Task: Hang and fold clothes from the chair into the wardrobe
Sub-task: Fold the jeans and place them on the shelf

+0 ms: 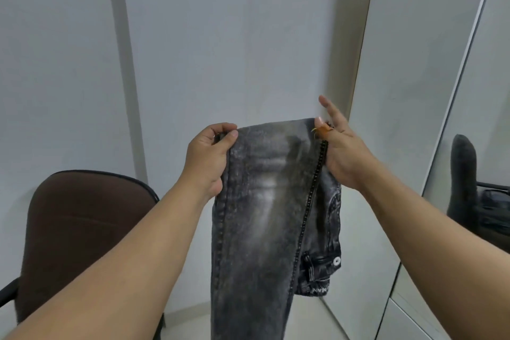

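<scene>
So the person has a pair of washed-out dark grey jeans [262,215] held up in the air in front of them, folded over so the fold runs along the top edge between the two hands. The left hand [207,159] is at the top left corner, grip clenched on the denim with the thumb on the near side and fingers curled round the back. The right hand [340,152] is at the top right corner, thumb pressing on the fabric edge near a little orange tag [321,130], but the index finger sticks up loose and the rest of the fingers are behind the cloth, so it's a pinch rather than a full fist.

The jeans hang straight down from there, long legs running out of the bottom of the view. The waistband part with a metal button [336,261] dangles behind on the right side.

A brown padded chair [82,229] sits low on the left, well apart from the jeans, seat mostly hidden by the left forearm. White wardrobe door [408,91] is on the right, with a mirror panel [474,174] beside it reflecting something dark.
</scene>
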